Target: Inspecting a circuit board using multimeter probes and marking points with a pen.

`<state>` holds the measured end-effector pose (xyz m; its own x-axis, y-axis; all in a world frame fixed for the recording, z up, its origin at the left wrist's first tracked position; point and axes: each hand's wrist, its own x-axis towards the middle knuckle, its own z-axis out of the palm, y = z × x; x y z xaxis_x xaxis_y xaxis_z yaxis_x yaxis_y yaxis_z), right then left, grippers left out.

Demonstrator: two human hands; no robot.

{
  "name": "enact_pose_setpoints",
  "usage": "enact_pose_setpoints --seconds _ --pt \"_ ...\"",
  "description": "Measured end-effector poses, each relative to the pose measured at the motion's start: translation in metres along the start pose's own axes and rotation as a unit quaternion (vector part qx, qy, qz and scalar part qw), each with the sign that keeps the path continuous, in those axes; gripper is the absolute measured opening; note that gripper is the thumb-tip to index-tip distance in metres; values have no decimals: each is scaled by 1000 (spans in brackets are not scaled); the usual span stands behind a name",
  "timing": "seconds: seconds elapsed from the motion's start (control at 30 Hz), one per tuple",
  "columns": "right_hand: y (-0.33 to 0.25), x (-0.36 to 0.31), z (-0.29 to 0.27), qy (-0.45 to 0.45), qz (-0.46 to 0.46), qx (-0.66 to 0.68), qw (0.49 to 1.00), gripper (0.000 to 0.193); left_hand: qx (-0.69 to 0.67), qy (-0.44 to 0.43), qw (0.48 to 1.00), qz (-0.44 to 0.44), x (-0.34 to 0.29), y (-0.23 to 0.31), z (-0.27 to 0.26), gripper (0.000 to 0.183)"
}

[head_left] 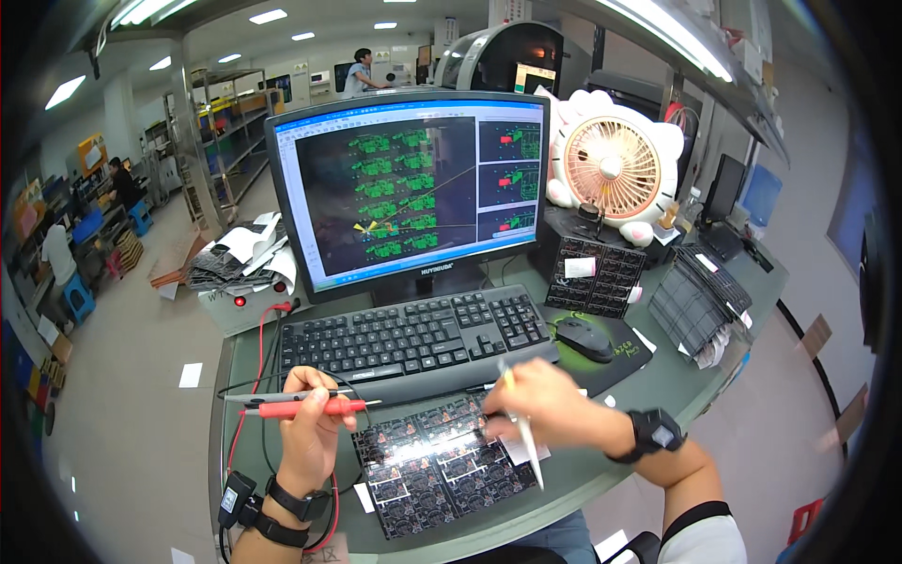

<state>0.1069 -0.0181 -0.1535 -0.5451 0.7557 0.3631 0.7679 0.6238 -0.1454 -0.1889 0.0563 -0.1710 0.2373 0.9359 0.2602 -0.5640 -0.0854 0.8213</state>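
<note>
My left hand [306, 434] is closed around two test probes, a red one [282, 409] and a grey-and-black one [258, 398], with their tips toward the right. Both lie just above the upper left corner of a black circuit board panel [418, 503]. Over the panel's right side, my right hand [554, 406] grips a slim white pen [529, 449], slightly blurred, its lower end slanting toward the desk. The fingertips are near the panel's upper right; I cannot tell whether they touch it. A white slip of paper [517, 452] shows beside the panel's right edge.
Behind the panel stand a keyboard [413, 334] and a monitor [376, 188] with green board layouts. A mouse [584, 338] rests on a dark pad. Stacked black panels [695, 301], a pink-and-white fan [613, 164] and a box with papers [249, 305] line the desk. Red and black leads trail left.
</note>
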Motion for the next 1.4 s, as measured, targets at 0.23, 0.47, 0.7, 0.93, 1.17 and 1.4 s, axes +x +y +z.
enact_pose_setpoints --seconds 0.23,0.47,0.7,0.93,1.17,1.4 --pt "-62 -18 -1 -71 -85 -30 993 52 -53 16 998 20 10 -1 -4 15" --pt "-68 -17 -5 -71 -89 -42 993 37 -85 19 996 18 13 0 -10 10" --pt "-75 -20 -5 -118 -66 -49 990 35 -92 16 995 22 13 -2 -14 10" --pt "-82 -5 -5 -29 -99 -58 993 35 -120 14 993 16 14 0 -21 10" --pt "-83 -9 -12 -37 -102 -65 992 31 -203 15 979 10 21 -4 -27 19" --pt "-41 12 -42 310 90 33 946 16 19 -16 999 24 9 0 -11 39"
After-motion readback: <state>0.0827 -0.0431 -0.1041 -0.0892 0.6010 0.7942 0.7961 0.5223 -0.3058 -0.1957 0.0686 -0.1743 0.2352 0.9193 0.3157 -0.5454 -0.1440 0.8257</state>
